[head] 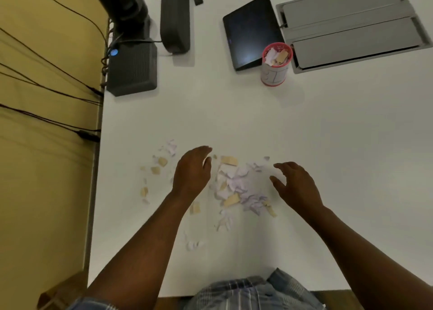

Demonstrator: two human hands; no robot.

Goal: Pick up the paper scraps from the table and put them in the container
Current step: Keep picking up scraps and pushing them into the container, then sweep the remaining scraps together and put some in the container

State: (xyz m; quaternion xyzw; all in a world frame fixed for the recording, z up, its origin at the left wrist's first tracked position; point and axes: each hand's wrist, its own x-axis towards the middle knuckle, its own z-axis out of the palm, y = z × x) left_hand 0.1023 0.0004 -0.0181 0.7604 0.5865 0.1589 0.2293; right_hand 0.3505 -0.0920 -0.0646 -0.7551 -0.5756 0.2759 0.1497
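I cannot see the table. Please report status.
Left hand and right hand open, empty. Paper scraps piled between them. Container partly filled. Path unobstructed.

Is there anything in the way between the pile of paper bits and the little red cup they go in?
Nothing visible blocks that path. Between the paper scraps and the container there is only bare white table. The tablet lies beside and behind the container, not in front. Both hands hover at the pile: left hand, right hand.

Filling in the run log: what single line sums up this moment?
hands: open beside scraps | cup: partly filled
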